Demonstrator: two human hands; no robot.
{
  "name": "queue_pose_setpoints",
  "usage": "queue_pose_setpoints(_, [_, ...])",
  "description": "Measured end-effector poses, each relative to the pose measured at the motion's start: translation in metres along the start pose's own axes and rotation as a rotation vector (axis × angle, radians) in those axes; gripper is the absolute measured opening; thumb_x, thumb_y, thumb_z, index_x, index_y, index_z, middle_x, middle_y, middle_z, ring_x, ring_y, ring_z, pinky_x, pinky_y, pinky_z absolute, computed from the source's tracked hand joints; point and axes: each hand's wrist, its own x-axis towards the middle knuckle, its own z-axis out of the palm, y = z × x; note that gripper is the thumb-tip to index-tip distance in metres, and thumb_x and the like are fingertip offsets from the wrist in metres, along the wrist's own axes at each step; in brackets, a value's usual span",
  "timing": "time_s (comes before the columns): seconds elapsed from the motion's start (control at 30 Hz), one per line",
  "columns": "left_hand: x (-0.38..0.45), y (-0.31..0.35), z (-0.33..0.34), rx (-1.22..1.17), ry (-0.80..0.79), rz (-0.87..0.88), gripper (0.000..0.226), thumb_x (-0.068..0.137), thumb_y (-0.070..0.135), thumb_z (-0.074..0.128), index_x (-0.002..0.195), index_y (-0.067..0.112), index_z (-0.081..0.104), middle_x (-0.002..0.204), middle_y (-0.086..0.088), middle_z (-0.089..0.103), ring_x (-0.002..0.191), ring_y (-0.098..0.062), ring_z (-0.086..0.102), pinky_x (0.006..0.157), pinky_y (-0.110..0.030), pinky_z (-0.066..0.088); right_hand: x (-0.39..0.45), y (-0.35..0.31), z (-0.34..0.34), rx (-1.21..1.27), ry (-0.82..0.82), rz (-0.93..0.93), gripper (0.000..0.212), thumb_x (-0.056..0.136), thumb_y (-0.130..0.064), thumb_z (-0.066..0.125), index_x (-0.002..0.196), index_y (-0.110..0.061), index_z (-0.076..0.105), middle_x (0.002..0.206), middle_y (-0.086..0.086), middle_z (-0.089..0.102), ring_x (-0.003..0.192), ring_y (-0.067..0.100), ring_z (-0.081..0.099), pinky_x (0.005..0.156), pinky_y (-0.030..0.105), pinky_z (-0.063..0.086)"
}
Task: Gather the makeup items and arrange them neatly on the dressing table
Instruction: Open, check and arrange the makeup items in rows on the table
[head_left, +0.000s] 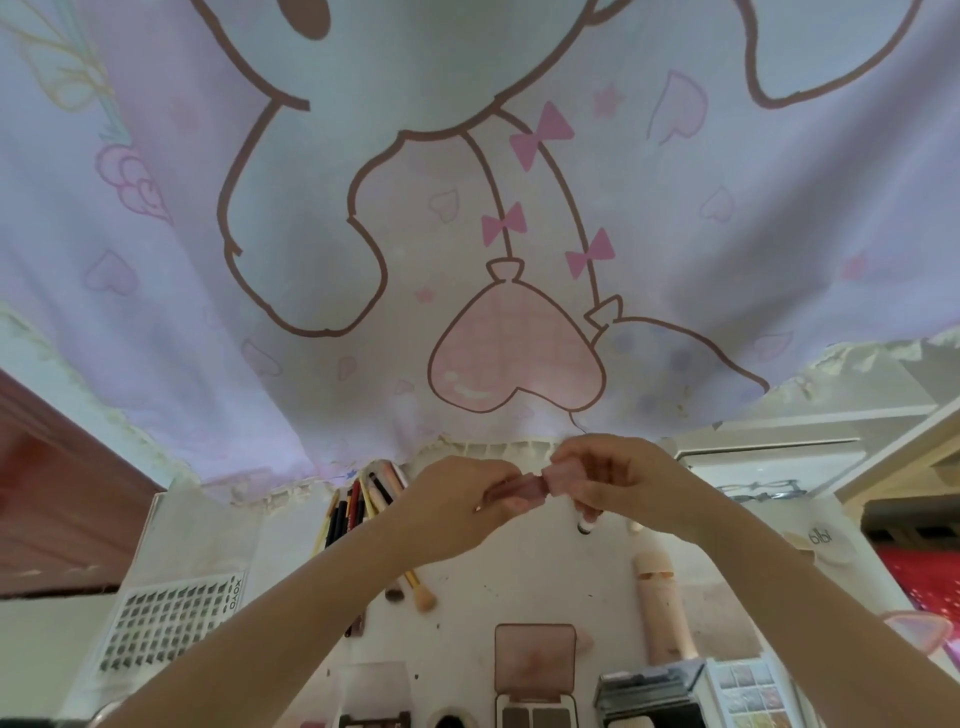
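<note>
Head: both hands grip pink tube (535, 487); lash sheet (174, 621) reads "XOYO".

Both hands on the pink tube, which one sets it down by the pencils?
Left, probably. The left hand grips the pink tube body and sits just right of the pencils; the right hand pinches only the cap end, farther away.

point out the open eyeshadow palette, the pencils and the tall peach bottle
open eyeshadow palette (535, 670): head view, on its raised lid
pencils (347, 509): head view, middle of the bundle
tall peach bottle (665, 613): head view, on its body
</note>
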Motion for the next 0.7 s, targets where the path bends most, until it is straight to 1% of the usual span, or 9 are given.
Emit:
queue_pose_setpoints(0.07, [0.000,0.000,-0.001,-0.074,0.016,-0.016,0.026,0.092,0.031,0.045,0.095,0.011,0.060,0.082,-0.004,0.067,0.079,-0.018,0.060,0.071,-0.026,0.045,-0.002,-0.001,-0.001,0.040,0.018,-0.056,0.036,0.079,0.007,0.060,0.087,-0.028,0.064,0.075,-0.010,0.067,0.071,0.008,0.063,0.069,0.030,0.050])
queue_pose_setpoints(0.13, [0.001,-0.001,0.000,-0.047,0.028,-0.016,0.028,0.092,0.033,0.045,0.093,0.009,0.059,0.082,-0.007,0.065,0.078,-0.020,0.059,0.070,-0.027,0.044,-0.001,-0.001,-0.002,0.063,0.010,-0.056,0.037,0.078,0.008,0.061,0.089,-0.027,0.063,0.079,-0.014,0.069,0.073,0.004,0.064,0.066,0.021,0.051])
queue_pose_setpoints(0.2, [0.002,-0.001,0.001,0.027,0.034,-0.014,0.027,0.092,0.035,0.044,0.087,0.010,0.055,0.077,-0.005,0.059,0.073,-0.019,0.053,0.064,-0.025,0.038,0.002,-0.003,-0.001,0.122,0.003,0.021,0.029,0.082,-0.003,0.061,0.092,-0.030,0.060,0.077,-0.012,0.069,0.067,0.008,0.066,0.058,0.019,0.051])
queue_pose_setpoints(0.27, [0.002,0.000,0.001,0.099,0.034,-0.008,0.027,0.093,0.036,0.042,0.089,0.012,0.055,0.078,-0.002,0.057,0.073,-0.016,0.052,0.063,-0.023,0.035,0.005,-0.004,0.000,0.107,-0.025,0.118,0.011,0.089,-0.022,0.052,0.085,-0.029,0.060,0.065,-0.006,0.066,0.050,0.011,0.061,0.046,0.019,0.048])
queue_pose_setpoints(0.33, [0.002,-0.002,0.002,0.138,0.029,0.004,0.029,0.093,0.038,0.042,0.091,0.012,0.055,0.078,-0.002,0.057,0.074,-0.016,0.052,0.065,-0.025,0.036,0.006,-0.003,0.000,0.026,-0.046,0.135,0.018,0.088,-0.029,0.053,0.074,-0.024,0.062,0.056,-0.003,0.062,0.041,0.011,0.055,0.040,0.019,0.044])
queue_pose_setpoints(0.4, [0.002,-0.003,0.003,0.137,0.031,0.010,0.027,0.093,0.038,0.041,0.086,0.014,0.052,0.071,0.002,0.052,0.070,-0.015,0.049,0.061,-0.023,0.034,0.006,0.000,0.000,-0.006,-0.030,0.059,0.009,0.084,-0.020,0.060,0.078,-0.025,0.063,0.056,-0.005,0.063,0.048,0.012,0.058,0.049,0.023,0.049])
queue_pose_setpoints(0.47, [0.001,-0.006,0.003,0.088,0.048,0.004,0.028,0.093,0.037,0.042,0.087,0.012,0.054,0.071,-0.001,0.054,0.070,-0.017,0.050,0.060,-0.021,0.034,0.005,0.005,0.000,0.016,0.000,-0.013,0.027,0.081,-0.003,0.062,0.085,-0.029,0.061,0.061,-0.011,0.065,0.057,0.007,0.061,0.061,0.026,0.050])
queue_pose_setpoints(0.57, [0.001,-0.010,0.004,0.073,0.058,0.002,0.030,0.093,0.037,0.042,0.090,0.011,0.057,0.078,-0.006,0.060,0.074,-0.019,0.055,0.065,-0.023,0.038,0.006,0.010,0.002,0.060,0.033,-0.057,0.043,0.076,0.010,0.062,0.083,-0.033,0.063,0.071,-0.016,0.067,0.066,0.001,0.062,0.062,0.018,0.050])
queue_pose_setpoints(0.7, [0.000,-0.012,0.006,-0.061,-0.001,-0.026,0.032,0.092,0.035,0.043,0.099,0.010,0.060,0.081,-0.005,0.065,0.076,-0.019,0.059,0.064,-0.021,0.041,0.008,0.007,0.007,0.036,0.079,-0.153,0.043,0.076,0.017,0.059,0.078,-0.026,0.067,0.084,-0.007,0.065,0.078,0.000,0.061,0.069,0.015,0.050])
